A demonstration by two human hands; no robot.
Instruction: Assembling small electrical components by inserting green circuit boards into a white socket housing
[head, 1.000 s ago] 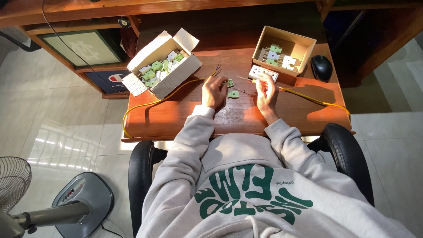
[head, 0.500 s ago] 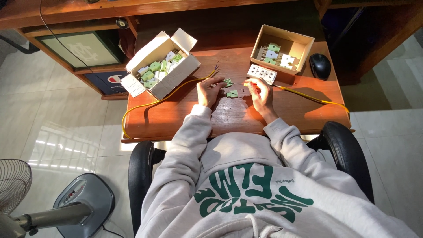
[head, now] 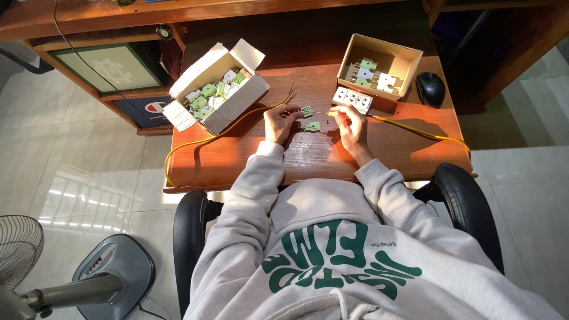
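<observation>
My left hand (head: 280,121) pinches a green connector (head: 307,111); my right hand (head: 349,121) grips the yellow wire (head: 409,127) at three o'clock. Mating them, I reckon; next needs steady aim.

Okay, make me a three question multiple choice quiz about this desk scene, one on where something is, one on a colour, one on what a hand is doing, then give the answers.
1. Where is the computer mouse?
A. right of the smaller cardboard box
B. inside the open white box
C. on the floor by the fan

2. What colour is the cable across the desk?
A. blue
B. yellow
C. black

3. What is the left hand doing?
A. lying flat and empty
B. gripping the chair
C. holding a small green connector

Answers: 1 A, the mouse sits on the desk just beside that box. 2 B, the cable runs yellow to the right hand. 3 C, the connector is pinched at its fingertips.
</observation>
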